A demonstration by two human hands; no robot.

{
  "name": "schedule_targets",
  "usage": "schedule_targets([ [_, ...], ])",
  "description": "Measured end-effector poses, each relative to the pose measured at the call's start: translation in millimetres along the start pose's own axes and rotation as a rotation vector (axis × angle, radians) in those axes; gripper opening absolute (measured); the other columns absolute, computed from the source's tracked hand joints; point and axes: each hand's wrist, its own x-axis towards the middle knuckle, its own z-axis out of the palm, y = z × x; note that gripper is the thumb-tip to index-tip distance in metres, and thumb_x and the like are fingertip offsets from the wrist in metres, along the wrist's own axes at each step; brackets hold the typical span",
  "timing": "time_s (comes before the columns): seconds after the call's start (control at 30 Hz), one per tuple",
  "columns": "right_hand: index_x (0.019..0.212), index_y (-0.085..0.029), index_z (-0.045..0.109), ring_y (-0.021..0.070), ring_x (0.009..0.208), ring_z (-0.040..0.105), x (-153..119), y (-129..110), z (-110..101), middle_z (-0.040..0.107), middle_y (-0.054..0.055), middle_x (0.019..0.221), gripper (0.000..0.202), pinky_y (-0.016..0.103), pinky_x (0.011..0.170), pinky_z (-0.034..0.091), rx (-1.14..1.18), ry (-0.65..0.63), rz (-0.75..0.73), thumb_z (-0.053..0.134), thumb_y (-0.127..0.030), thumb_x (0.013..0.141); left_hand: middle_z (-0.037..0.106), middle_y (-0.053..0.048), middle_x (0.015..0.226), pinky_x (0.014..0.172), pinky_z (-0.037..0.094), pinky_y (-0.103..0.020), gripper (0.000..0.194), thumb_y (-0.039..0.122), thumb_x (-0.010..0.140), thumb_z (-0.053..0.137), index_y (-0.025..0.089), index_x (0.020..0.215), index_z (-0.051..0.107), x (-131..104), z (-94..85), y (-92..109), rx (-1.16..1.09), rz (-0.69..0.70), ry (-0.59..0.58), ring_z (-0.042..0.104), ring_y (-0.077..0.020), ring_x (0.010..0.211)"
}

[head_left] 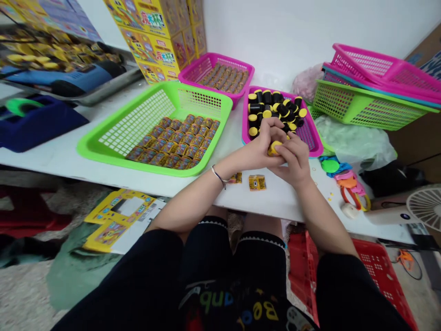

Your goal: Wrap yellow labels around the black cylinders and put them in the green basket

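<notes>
While a dark blue bin (51, 133) holding a bright green ring (23, 106) sits at the far left of the surface (62, 161), a metal tray (103, 87) with many yellow pieces lies behind it. Next comes a stack of yellow boxes (151, 41), printed with 魔术杯! in coloured characters; the smaller print is too blurred to read. Below the surface's edge lies flattened yellow packaging (120, 220), its print unreadable. The green basket (99, 147) holds rows of small labelled cylinders (175, 142), with similar rows in the pink basket (193, 73) behind it; their labels are too small to read.

The left hand (263, 149), with a band (217, 177) on its wrist, grasps a yellow-topped piece (274, 148) in front of a second pink basket (314, 146). Two printed wrappers (257, 183) lie beneath, just in front of the hands. The right hand (296, 158) closes its fingers on the same piece. Behind them, that second basket holds black containers with yellow lids (255, 108). Further right are a clear plastic bag (358, 138), stacked baskets (368, 101), coloured bands (347, 184) and a white fan (427, 207).
</notes>
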Motion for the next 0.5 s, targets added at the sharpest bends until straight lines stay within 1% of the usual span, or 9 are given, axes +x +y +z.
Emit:
schedule_targets([
  [0.07, 0.129, -0.034, 0.051, 0.0249, 0.108, 0.063, -1.0, 3.2, -0.1, 0.056, 0.005, 0.111, 0.049, 0.055, 0.098, 0.06, -0.003, 0.06, 0.033, 0.072, -0.04, 0.084, 0.063, -0.002, 0.099, 0.067, 0.053, -0.023, 0.046, 0.028, 0.082, 0.075, 0.022, 0.116, 0.044, -1.4, -2.8, 7.4, 0.017, -0.038, 0.075, 0.064, -0.0115, 0.081],
  [0.13, 0.133, -0.035, 0.047, 0.0268, 0.115, 0.059, -2.8, 8.2, -1.5, 0.052, 0.006, 0.117, 0.06, 0.054, 0.098, 0.059, -0.009, 0.128, 0.072, 0.075, -0.042, 0.08, 0.067, -0.004, 0.102, 0.074, 0.054, -0.025, 0.037, 0.029, 0.083, 0.076, 0.019, 0.11, 0.052, -8.7, -15.8, 23.1, 0.058, -0.066, 0.113, 0.065, -0.0123, 0.084],
  [0.2, 0.129, -0.033, 0.051, 0.032, 0.12, 0.054, -5.8, 14.4, -2.5, 0.049, 0.008, 0.123, 0.06, 0.06, 0.101, 0.053, -0.061, 0.118, 0.133, 0.075, -0.051, 0.077, 0.07, -0.004, 0.106, 0.082, 0.054, -0.027, 0.032, 0.029, 0.083, 0.077, 0.018, 0.107, 0.06, -18.8, -39.1, 42.7, 0.168, -0.09, 0.123, 0.066, -0.0131, 0.088],
  [0.27, 0.123, -0.03, 0.057, 0.034, 0.122, 0.052, -8.6, 19.7, -2.1, 0.049, 0.01, 0.126, 0.048, 0.063, 0.103, 0.048, -0.138, 0.06, 0.232, 0.07, -0.046, 0.08, 0.073, -0.003, 0.105, 0.084, 0.053, -0.028, 0.027, 0.028, 0.082, 0.078, 0.017, 0.105, 0.066, -25.3, -70.9, 56.9, 0.292, -0.152, 0.099, 0.067, -0.0141, 0.088],
  [0.3, 0.122, -0.029, 0.06, 0.0341, 0.122, 0.052, -9.5, 21.2, -1.5, 0.049, 0.011, 0.126, 0.044, 0.063, 0.104, 0.046, -0.162, 0.04, 0.264, 0.068, -0.042, 0.081, 0.074, -0.003, 0.102, 0.083, 0.053, -0.028, 0.024, 0.028, 0.082, 0.077, 0.017, 0.102, 0.069, -25.3, -89.3, 58.7, 0.36, -0.204, 0.086, 0.067, -0.0145, 0.086],
  [0.33, 0.122, -0.029, 0.062, 0.0339, 0.122, 0.052, -9.7, 21.6, -0.7, 0.049, 0.011, 0.127, 0.041, 0.062, 0.104, 0.045, -0.176, 0.018, 0.287, 0.067, -0.039, 0.082, 0.075, -0.003, 0.098, 0.082, 0.053, -0.028, 0.021, 0.028, 0.081, 0.078, 0.017, 0.098, 0.071, -22.6, -108.6, 55.8, 0.439, -0.263, 0.081, 0.067, -0.015, 0.084],
  [0.4, 0.124, -0.028, 0.063, 0.0336, 0.122, 0.052, -8.6, 19.8, 0.6, 0.051, 0.013, 0.128, 0.041, 0.059, 0.104, 0.045, -0.177, -0.029, 0.312, 0.065, -0.034, 0.084, 0.074, -0.003, 0.089, 0.081, 0.051, -0.029, 0.019, 0.025, 0.078, 0.079, 0.018, 0.095, 0.074, -10.1, -147.5, 34.7, 0.619, -0.378, 0.069, 0.065, -0.0154, 0.079],
  [0.47, 0.126, -0.027, 0.063, 0.034, 0.123, 0.052, -6.5, 16.3, 1.4, 0.053, 0.014, 0.129, 0.041, 0.057, 0.104, 0.045, -0.179, -0.091, 0.345, 0.063, -0.031, 0.085, 0.073, -0.004, 0.084, 0.084, 0.049, -0.029, 0.018, 0.021, 0.075, 0.081, 0.017, 0.092, 0.077, 6.6, -181.6, -1.7, 0.79, -0.492, 0.022, 0.064, -0.0158, 0.077],
  [0.5, 0.126, -0.026, 0.064, 0.0346, 0.123, 0.052, -5.4, 14.7, 1.6, 0.054, 0.014, 0.13, 0.041, 0.057, 0.104, 0.045, -0.183, -0.121, 0.366, 0.062, -0.031, 0.086, 0.072, -0.004, 0.079, 0.084, 0.048, -0.029, 0.019, 0.018, 0.074, 0.08, 0.016, 0.092, 0.078, 14.1, -195.5, -22.3, 0.853, -0.587, -0.02, 0.063, -0.0167, 0.079],
])
